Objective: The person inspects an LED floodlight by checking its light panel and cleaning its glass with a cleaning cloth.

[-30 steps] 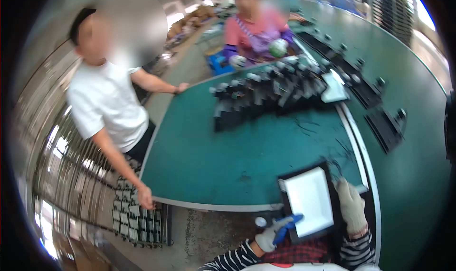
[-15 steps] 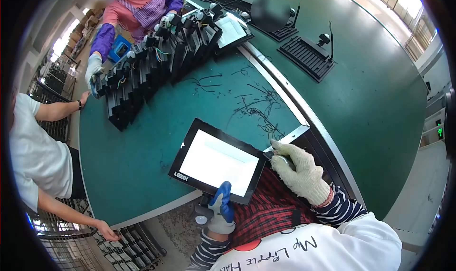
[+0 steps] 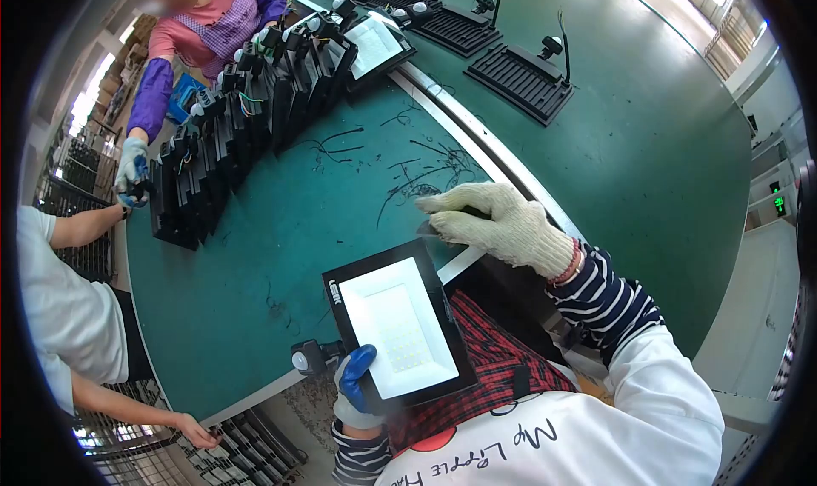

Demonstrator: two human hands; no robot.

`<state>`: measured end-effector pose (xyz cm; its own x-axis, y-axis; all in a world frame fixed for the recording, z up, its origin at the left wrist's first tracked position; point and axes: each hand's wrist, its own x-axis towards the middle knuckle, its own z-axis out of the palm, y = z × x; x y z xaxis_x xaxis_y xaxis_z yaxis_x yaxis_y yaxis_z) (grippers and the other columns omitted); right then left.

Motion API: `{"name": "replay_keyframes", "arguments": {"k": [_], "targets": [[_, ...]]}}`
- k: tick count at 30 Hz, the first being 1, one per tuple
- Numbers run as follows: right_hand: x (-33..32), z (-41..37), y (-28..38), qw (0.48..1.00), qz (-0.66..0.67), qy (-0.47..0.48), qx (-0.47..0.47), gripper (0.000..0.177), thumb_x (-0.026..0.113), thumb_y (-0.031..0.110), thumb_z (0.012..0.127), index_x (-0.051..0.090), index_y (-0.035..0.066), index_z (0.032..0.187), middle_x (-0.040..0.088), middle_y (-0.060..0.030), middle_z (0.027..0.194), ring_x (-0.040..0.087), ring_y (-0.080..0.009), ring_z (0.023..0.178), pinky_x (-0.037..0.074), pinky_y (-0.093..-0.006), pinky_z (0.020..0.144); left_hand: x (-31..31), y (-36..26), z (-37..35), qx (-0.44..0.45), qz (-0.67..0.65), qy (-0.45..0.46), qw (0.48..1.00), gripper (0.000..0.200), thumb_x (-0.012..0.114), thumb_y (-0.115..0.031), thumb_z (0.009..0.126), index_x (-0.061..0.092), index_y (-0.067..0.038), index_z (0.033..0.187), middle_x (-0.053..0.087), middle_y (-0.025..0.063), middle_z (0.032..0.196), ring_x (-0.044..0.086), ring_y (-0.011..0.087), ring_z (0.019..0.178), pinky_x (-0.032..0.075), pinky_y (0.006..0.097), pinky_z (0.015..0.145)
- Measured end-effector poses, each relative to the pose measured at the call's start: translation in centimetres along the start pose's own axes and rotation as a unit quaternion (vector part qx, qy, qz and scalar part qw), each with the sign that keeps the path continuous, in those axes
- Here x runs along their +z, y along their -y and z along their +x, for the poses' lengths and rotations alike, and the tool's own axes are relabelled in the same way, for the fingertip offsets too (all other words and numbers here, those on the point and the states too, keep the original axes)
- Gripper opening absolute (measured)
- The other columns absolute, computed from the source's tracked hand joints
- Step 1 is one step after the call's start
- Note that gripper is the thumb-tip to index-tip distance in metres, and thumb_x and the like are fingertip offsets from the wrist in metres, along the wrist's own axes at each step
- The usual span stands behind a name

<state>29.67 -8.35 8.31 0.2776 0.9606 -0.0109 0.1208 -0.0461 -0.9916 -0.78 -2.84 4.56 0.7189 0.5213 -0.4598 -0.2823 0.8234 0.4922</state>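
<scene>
A black-framed floodlight panel (image 3: 400, 328) with a pale, bright face stands tilted over the table's near edge. My left hand (image 3: 357, 382), in a blue and white glove, is closed on its lower left edge. A small black sensor with a white dome (image 3: 308, 358) sticks out beside that edge. Above the panel's top right corner, apart from it, is my right hand (image 3: 502, 229) in a cream knitted glove. Its thumb and fingers are pinched around a small dark thing, mostly hidden and too blurred to name. Dark cut wire pieces (image 3: 425, 167) lie on the green table (image 3: 281, 222) beyond.
A row of black floodlights (image 3: 247, 120) stands at the table's upper left. A co-worker in purple sleeves (image 3: 153, 99) reaches to its end. Another person's arm (image 3: 145, 409) hangs at the left edge. Slatted black fixtures (image 3: 521, 84) lie past the metal rail (image 3: 477, 137).
The panel has turned to a more upright angle in my left hand, and the sensor now shows at its left. My right hand has moved up and left, away from the panel's edge.
</scene>
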Motion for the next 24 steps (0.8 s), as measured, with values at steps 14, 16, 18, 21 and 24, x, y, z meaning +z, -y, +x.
{"name": "replay_keyframes", "arguments": {"k": [14,16,18,21,24], "targets": [[0.2,-0.6,0.7,0.999,0.035,0.037,0.016,0.036,0.071,0.024,0.095,0.069,0.001,0.122,0.074,-0.0083,0.103,0.067,-0.008,0.084,0.056,-0.0221,0.077,-0.3,-0.4,-1.1,0.031,-0.038,0.007,0.999,0.079,0.061,-0.018,0.08,0.034,-0.002,0.152,0.048,0.0245,0.147,0.054,0.0436,0.129,0.044,0.0583,0.108],[0.2,-0.8,0.8,0.999,0.018,0.033,0.006,0.035,0.071,0.023,0.095,0.069,0.001,0.121,0.074,-0.0077,0.101,0.067,-0.0079,0.083,0.056,-0.022,0.075,-0.7,-0.5,-1.2,0.032,-0.023,-0.006,0.999,0.079,0.06,-0.017,0.079,0.034,-0.001,0.152,0.048,0.0254,0.146,0.054,0.0442,0.128,0.044,0.0585,0.108],[0.1,-0.8,0.7,0.999,-0.005,0.035,-0.008,0.033,0.071,0.023,0.095,0.07,0.002,0.12,0.074,-0.0073,0.1,0.067,-0.0078,0.081,0.056,-0.0221,0.075,-1.1,-0.5,-1.4,0.031,-0.018,-0.014,0.999,0.079,0.06,-0.017,0.079,0.034,0.0,0.151,0.048,0.0262,0.146,0.054,0.0448,0.128,0.044,0.0587,0.107],[0.0,-0.9,0.4,0.999,-0.026,0.046,-0.013,0.032,0.071,0.024,0.095,0.071,0.002,0.118,0.074,-0.0077,0.099,0.067,-0.009,0.083,0.056,-0.0234,0.076,-1.1,-0.6,-1.7,0.022,-0.029,-0.012,0.999,0.078,0.059,-0.015,0.079,0.033,0.002,0.151,0.048,0.0277,0.145,0.053,0.0462,0.128,0.043,0.059,0.108],[-0.2,-1.0,0.5,0.998,-0.03,0.056,-0.005,0.033,0.071,0.027,0.094,0.072,0.002,0.117,0.074,-0.0088,0.098,0.068,-0.0114,0.086,0.055,-0.0255,0.08,0.3,-0.9,-2.1,0.014,-0.037,0.006,0.999,0.077,0.057,-0.014,0.08,0.032,0.005,0.15,0.047,0.0289,0.145,0.052,0.0476,0.129,0.041,0.059,0.11]]}}
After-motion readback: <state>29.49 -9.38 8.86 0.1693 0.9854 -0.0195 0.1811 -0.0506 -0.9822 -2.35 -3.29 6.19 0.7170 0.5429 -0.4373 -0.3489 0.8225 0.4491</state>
